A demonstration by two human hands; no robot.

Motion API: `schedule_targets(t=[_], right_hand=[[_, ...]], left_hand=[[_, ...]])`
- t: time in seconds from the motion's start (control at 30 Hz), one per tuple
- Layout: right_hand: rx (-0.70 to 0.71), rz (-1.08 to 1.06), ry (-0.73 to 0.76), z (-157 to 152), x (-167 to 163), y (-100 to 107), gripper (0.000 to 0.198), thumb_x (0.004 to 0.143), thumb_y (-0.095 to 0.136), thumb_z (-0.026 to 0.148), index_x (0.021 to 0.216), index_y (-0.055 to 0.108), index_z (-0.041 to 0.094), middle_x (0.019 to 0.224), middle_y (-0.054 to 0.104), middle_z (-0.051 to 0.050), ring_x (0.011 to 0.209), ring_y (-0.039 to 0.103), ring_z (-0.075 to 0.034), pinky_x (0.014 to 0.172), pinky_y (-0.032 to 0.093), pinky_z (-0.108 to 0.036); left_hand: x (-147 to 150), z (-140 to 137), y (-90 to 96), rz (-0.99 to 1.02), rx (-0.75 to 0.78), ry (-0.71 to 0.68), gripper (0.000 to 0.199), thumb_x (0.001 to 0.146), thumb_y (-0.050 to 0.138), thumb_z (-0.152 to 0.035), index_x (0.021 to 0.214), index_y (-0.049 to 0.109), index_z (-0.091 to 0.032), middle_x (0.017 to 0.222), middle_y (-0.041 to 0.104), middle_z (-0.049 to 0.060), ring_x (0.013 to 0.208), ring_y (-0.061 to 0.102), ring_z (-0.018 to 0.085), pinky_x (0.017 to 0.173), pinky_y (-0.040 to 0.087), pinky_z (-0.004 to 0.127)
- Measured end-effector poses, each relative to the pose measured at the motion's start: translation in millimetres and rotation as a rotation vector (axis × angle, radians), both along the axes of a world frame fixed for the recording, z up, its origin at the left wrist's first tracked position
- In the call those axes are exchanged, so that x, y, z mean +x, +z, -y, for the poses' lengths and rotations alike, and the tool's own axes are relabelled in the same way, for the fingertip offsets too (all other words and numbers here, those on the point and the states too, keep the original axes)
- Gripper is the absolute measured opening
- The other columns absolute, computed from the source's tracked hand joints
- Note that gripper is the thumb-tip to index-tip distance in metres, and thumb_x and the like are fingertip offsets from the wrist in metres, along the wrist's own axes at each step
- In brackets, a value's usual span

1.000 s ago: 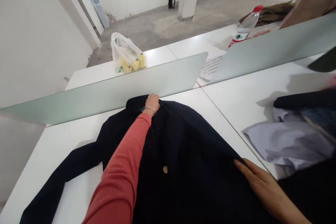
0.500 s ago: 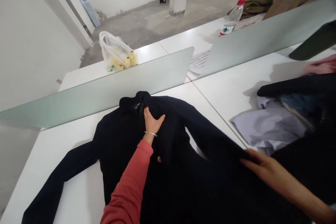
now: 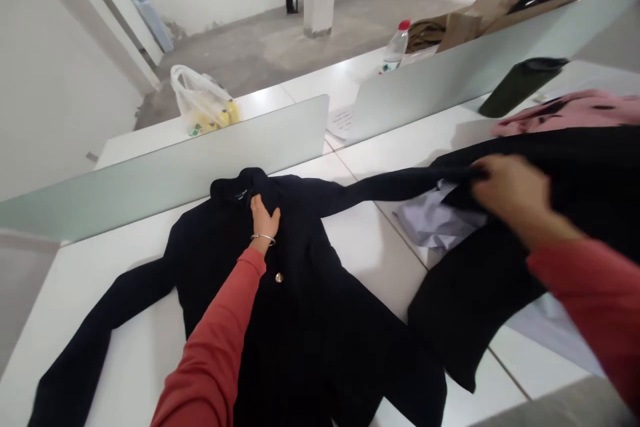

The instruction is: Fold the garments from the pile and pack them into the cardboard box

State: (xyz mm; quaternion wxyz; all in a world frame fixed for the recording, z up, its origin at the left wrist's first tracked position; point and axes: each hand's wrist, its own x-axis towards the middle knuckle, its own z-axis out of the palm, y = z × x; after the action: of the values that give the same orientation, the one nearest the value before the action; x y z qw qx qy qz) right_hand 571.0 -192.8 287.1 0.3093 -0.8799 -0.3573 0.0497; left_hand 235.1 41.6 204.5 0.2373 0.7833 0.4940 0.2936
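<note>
A long white table (image 3: 145,340) fills much of my remote view. On it lies a dark coat (image 3: 310,320), spread flat, its collar near a frosted divider (image 3: 190,173). To the right, a black garment (image 3: 470,280) partly covers a pale lilac cloth (image 3: 435,217). My right hand (image 3: 515,190), blurred, grasps the end of the coat's right-hand sleeve, stretched sideways. My left hand (image 3: 265,217) rests just below the collar, thumb spread; I cannot tell whether it pinches fabric. Below it sits a shiny button (image 3: 279,277).
</note>
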Motion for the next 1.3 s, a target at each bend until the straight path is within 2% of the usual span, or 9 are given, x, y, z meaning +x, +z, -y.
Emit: schedule_targets(t=[0.1,0.17,0.3,0.4,0.57,0.77,1.0,1.2,1.3], right_hand=[[0.134,0.356,0.035,-5,-5,41,0.05,0.07,0.043,0.027,0.119,0.04,0.017,0.129,0.034,-0.014,0.122,0.021,-0.037,0.098,0.013,-0.053],[0.145,0.354,0.248,7,-33,36,0.05,0.072,0.043,0.034,0.119,0.04,0.017,0.127,0.037,-0.014,0.121,0.026,-0.034,0.101,0.016,-0.048],[-0.146,-0.217,0.534,76,-117,-38,0.049,0.063,0.051,0.051,0.099,0.05,0.018,0.098,0.056,-0.012,0.089,0.054,-0.027,0.079,0.044,-0.04],[-0.36,-0.536,0.438,125,-167,-87,0.061,0.061,0.052,0.056,0.108,0.044,0.018,0.1,0.056,-0.01,0.089,0.054,-0.024,0.069,0.047,-0.035],[-0.357,-0.404,0.41,138,-201,-103,0.054,0.063,0.046,0.056,0.099,0.048,0.016,0.097,0.056,-0.01,0.085,0.053,-0.023,0.076,0.043,-0.036],[-0.472,-0.489,0.346,150,-196,-67,0.036,0.07,0.038,0.053,0.066,0.05,0.02,0.059,0.053,-0.001,0.056,0.05,-0.016,0.053,0.04,-0.028],[-0.728,-0.31,0.541,186,-195,-67,0.035,0.076,0.033,0.045,0.063,0.052,0.019,0.072,0.058,-0.007,0.069,0.056,-0.021,0.061,0.043,-0.032],[-0.165,-0.054,0.728,147,-243,-59,0.036,0.08,0.033,0.043,0.093,0.053,0.016,0.095,0.057,-0.012,0.088,0.055,-0.021,0.079,0.044,-0.034],[-0.08,-0.019,0.98,107,-278,-58,0.031,0.082,0.033,0.031,0.099,0.052,0.014,0.106,0.054,-0.013,0.102,0.049,-0.021,0.088,0.04,-0.034]], left_hand=[[-35,69,17.1,-0.09,0.102,-0.214,0.055,0.078,0.045,-0.024,0.127,0.027,-0.009,0.134,0.026,0.017,0.128,0.02,0.022,0.106,0.022,0.041],[-78,133,19.4,-0.217,0.051,-0.371,0.05,0.08,0.042,-0.029,0.127,0.031,-0.014,0.133,0.031,0.014,0.127,0.024,0.02,0.104,0.027,0.04],[-189,249,12.8,-0.455,-0.06,-0.469,0.04,0.078,0.046,-0.033,0.117,0.046,-0.025,0.125,0.044,0.009,0.123,0.032,0.024,0.1,0.031,0.045],[-247,288,5.0,-0.56,-0.008,-0.052,0.039,0.077,0.046,-0.036,0.114,0.047,-0.022,0.123,0.043,0.013,0.121,0.033,0.029,0.098,0.03,0.05],[-268,285,-13.3,-0.585,0.022,0.48,0.059,0.077,0.042,-0.046,0.119,0.038,-0.005,0.12,0.04,0.022,0.116,0.035,0.032,0.093,0.033,0.048],[-277,271,-14.8,-0.549,-0.126,0.437,0.025,0.079,0.034,-0.029,0.087,0.053,-0.015,0.082,0.056,0.011,0.083,0.054,0.024,0.075,0.043,0.038],[-307,265,6.7,-0.596,-0.411,0.587,0.026,0.08,0.036,-0.033,0.088,0.055,-0.017,0.077,0.061,0.01,0.077,0.058,0.025,0.067,0.043,0.034],[-281,277,11.1,-0.57,0.029,0.468,0.045,0.079,0.041,-0.034,0.117,0.045,-0.009,0.122,0.045,0.018,0.116,0.039,0.029,0.092,0.034,0.042],[-268,293,1.7,-0.638,0.048,0.308,0.044,0.08,0.042,-0.036,0.12,0.044,-0.017,0.13,0.039,0.011,0.124,0.027,0.03,0.096,0.028,0.047]])
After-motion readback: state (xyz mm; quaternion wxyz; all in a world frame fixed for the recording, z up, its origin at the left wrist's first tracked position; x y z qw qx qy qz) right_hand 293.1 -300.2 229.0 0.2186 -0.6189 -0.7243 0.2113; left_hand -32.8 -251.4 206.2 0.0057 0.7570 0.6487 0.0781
